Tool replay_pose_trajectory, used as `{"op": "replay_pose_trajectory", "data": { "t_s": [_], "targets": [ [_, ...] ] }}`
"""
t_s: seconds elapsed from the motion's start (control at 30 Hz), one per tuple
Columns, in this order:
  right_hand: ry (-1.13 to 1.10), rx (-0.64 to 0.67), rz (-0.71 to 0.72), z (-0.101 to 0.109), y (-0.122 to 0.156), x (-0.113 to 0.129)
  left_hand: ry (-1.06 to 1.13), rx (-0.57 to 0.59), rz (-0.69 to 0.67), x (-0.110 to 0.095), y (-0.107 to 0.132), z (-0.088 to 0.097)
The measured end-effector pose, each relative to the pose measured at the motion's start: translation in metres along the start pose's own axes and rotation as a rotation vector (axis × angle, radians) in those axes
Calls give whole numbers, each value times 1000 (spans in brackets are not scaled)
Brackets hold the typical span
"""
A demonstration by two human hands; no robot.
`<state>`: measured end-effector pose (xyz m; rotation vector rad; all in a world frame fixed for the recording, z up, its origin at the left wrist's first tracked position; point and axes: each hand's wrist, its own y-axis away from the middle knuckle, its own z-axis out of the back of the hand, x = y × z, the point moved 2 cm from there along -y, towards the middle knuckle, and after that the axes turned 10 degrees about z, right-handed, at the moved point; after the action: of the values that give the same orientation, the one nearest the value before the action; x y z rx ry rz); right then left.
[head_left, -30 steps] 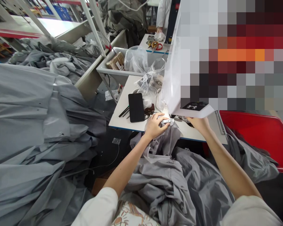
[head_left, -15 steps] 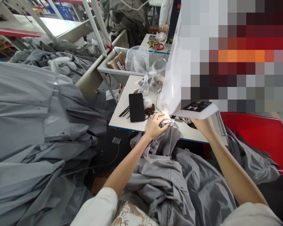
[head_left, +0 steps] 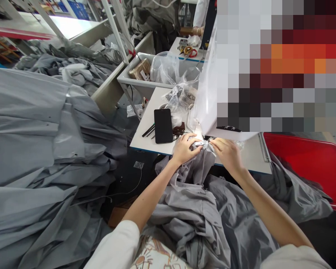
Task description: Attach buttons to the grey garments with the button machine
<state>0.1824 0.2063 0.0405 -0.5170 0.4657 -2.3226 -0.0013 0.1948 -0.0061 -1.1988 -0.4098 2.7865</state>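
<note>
Grey fabric is gathered at the front edge of a small white table, under a white machine with a lit working point. My left hand presses and grips the edge of this fabric just beside the machine's working point. From the right, my right hand reaches to the same spot, thumb and fingers pinched together. What lies between those fingertips is too small to make out. The rest of the fabric hangs down over my lap in folds.
A black phone lies on the table left of my left hand, near dark pens and clear plastic bags. Behind stands a grey tub. Large grey fabric piles fill the left; a red bin stands right.
My right hand has come out from beneath the machine's right side and moved left to the fabric edge, fingers now pinched. My left hand keeps its hold on the fabric.
</note>
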Motion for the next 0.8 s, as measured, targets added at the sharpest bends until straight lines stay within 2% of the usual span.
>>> {"op": "replay_pose_trajectory", "data": {
  "t_s": [0.2, 0.33, 0.5, 0.6, 0.7, 0.8],
  "targets": [
    [47, 28, 50, -6, -2, 13, -15, 7, 1, -1, -1, 0],
    [-111, 14, 5, -5, -8, 14, -23, 10, 1, 0, -1, 0],
    [-417, 102, -265, 2, -18, 3, -6, -4, -31, -1, -1, 1],
    [-561, 231, -427, 5, -18, -5, -9, 2, -20, -1, -1, 1],
    [-809, 365, -577, 0, -13, -12, -8, 4, -14, -1, -1, 2],
    [-1097, 357, -774, -8, -7, -22, 2, 3, -17, -1, -1, 2]
  ]
}}
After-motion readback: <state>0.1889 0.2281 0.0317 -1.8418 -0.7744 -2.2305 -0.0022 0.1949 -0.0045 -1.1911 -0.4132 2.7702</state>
